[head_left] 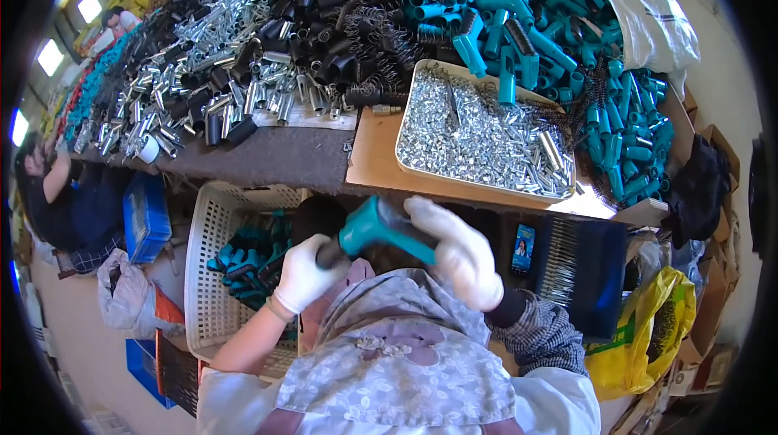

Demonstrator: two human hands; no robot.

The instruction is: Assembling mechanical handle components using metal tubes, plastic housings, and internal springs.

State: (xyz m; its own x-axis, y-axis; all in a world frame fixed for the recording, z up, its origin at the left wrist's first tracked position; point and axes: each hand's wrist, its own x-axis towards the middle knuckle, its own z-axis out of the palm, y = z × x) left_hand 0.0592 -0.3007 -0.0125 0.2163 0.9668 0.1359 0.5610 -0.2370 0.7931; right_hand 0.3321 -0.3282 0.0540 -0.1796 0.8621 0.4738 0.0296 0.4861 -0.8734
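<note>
In front of my apron I hold a teal, pistol-shaped plastic handle [375, 231] with a dark collar at its lower left end. My left hand [306, 276], in a white glove, is wrapped round that dark end. At the other end of the handle is my right hand [460, 257], also gloved in white. Motion smears its fingers, so whether they grip the handle or only touch it is unclear. Just beyond, on the bench, a cream tray [399, 155] is full of small shiny metal pieces. Left of my left hand, a white plastic basket [197, 273] holds several similar teal handles.
Teal handles [559, 38], black tubes and springs [377, 38], and metal cylinders [275, 95] heap up along the bench [267, 155]. A phone [523, 249] and a dark tray of metal pins [559, 261] lie right. Another person [61, 192] sits far left.
</note>
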